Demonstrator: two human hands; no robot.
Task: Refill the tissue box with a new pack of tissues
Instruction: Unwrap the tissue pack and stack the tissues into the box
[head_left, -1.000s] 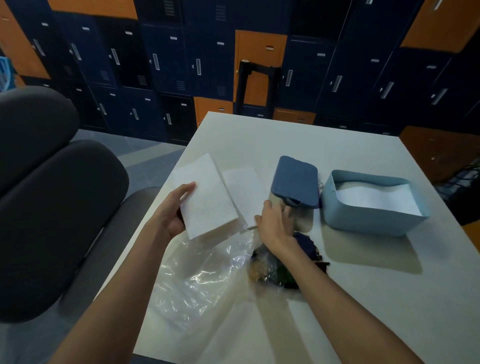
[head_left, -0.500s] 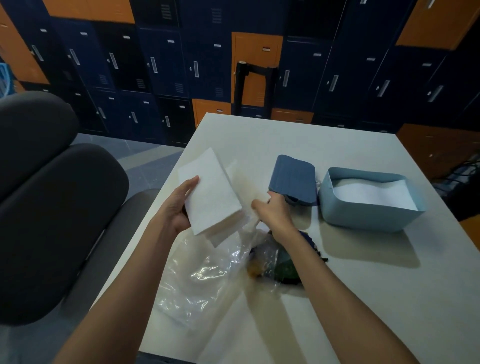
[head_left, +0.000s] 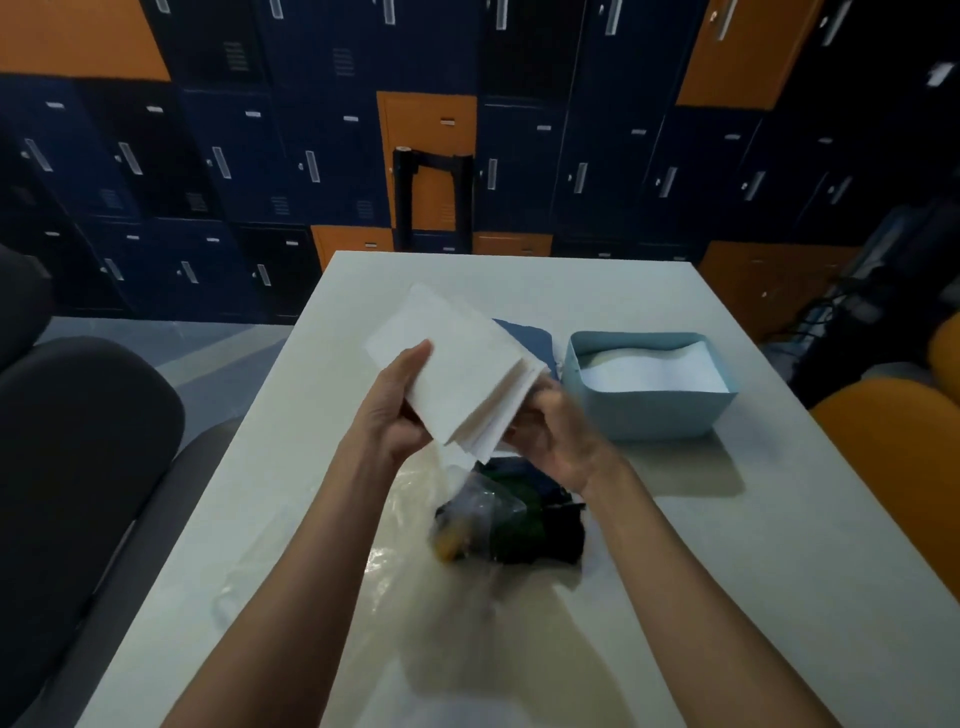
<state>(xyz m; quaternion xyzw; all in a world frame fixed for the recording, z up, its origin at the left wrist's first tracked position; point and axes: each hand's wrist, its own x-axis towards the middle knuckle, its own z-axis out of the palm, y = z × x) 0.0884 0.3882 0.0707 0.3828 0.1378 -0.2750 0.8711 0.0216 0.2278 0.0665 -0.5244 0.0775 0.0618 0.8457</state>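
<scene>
Looking at the left edge, what do you see? asks One.

Two says: A big dark chair (head_left: 78, 467). Blue and orange lockers (head_left: 260, 156) fill the top of the frame.

One asks: And the left hand (head_left: 397, 410)?

Two says: It is left of the middle. It grips a white stack of tissues (head_left: 457, 364). The thumb lies on top and the other fingers are under it.

One asks: Where is the stack?

Two says: Right in the middle of the frame, up off the white table (head_left: 727, 571) and tilted.

One asks: What does the right hand (head_left: 550, 431) do?

Two says: It holds the low right end of the stack, with its fingers curled under it. It looks a bit blurry.

One asks: What is below the hands?

Two says: A clear plastic wrap (head_left: 415, 519) lies flat on the table. A dark bundle (head_left: 519, 525) sits at its right edge.

One asks: And to the right?

Two says: A dark blue lid (head_left: 530, 338) peeks out behind the stack. Just beside it is the light blue tissue box (head_left: 649, 410), open on top, with white tissues (head_left: 649, 369) inside. An orange chair (head_left: 893, 441) is at the right edge.
</scene>
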